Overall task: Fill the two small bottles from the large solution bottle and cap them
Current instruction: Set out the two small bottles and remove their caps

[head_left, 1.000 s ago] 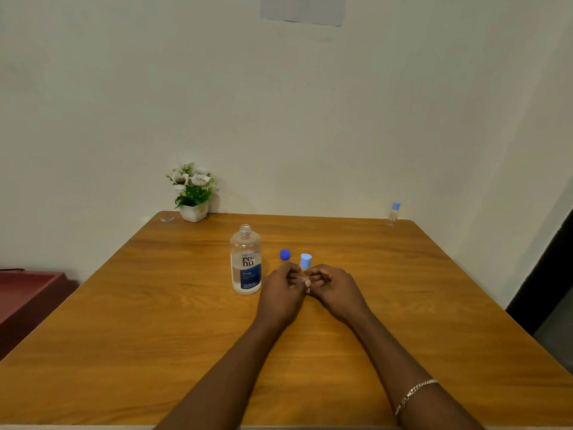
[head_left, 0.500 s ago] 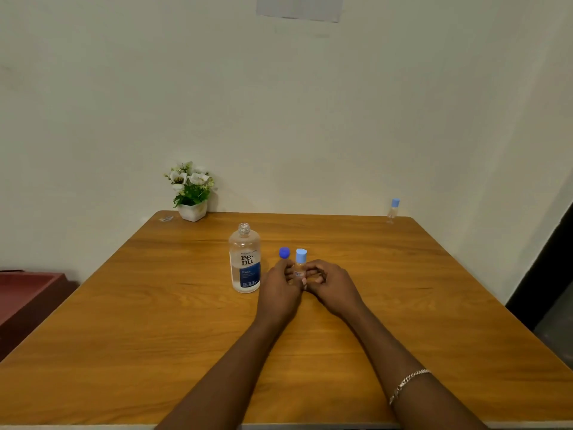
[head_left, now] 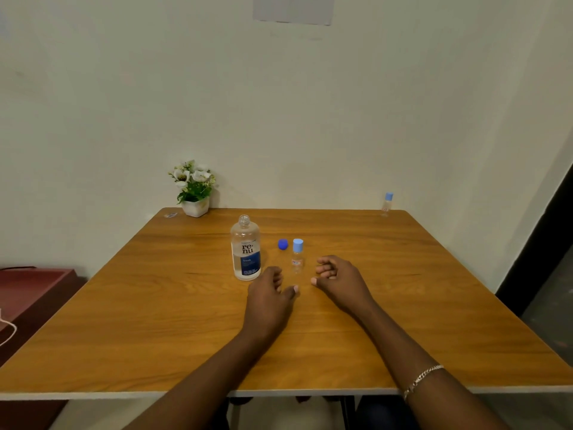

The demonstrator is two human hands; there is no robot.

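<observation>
The large solution bottle stands uncapped on the wooden table, partly filled, with a blue and white label. Its dark blue cap lies just to its right. A small clear bottle with a light blue cap stands upright between my hands. My left hand rests just near-left of it, fingers loosely curled and holding nothing. On the other side, my right hand hovers with fingers apart, also empty. A second small capped bottle stands at the table's far right corner.
A white pot of artificial flowers sits at the far left corner by the wall, with a small clear object beside it. A dark red cabinet stands left of the table. The wall is close behind.
Both hands have let go of the small capped bottle and drawn back toward me and apart. The bottle now stands free on the table.
</observation>
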